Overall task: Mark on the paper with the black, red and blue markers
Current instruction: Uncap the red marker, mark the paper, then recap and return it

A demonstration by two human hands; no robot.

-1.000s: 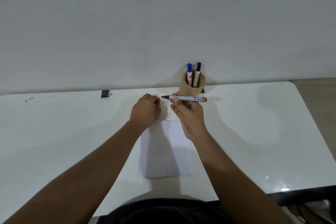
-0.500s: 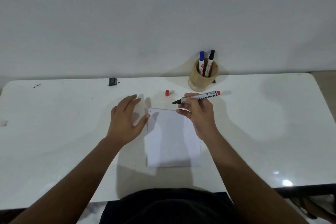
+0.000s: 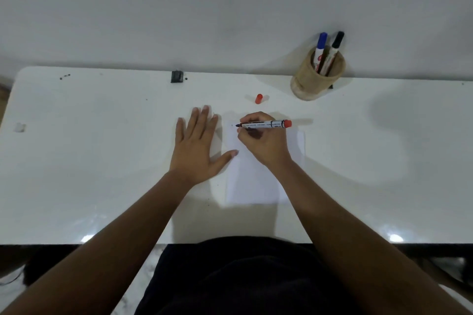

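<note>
Left hand [image 3: 197,147] has flattened, fingers spread, on the table [image 3: 102,161] beside the paper [image 3: 256,186]; right hand [image 3: 263,143] grips the red marker [image 3: 266,124], tip at the paper's far-left corner; cap [image 3: 258,99] lies beyond.

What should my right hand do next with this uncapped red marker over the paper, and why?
Probably lower the tip onto the paper and draw a short stroke. The right hand grips the red marker with its tip at the sheet's far left corner, its red cap lies off on the table, and the left hand lies flat beside the sheet, thumb at its edge.
</note>
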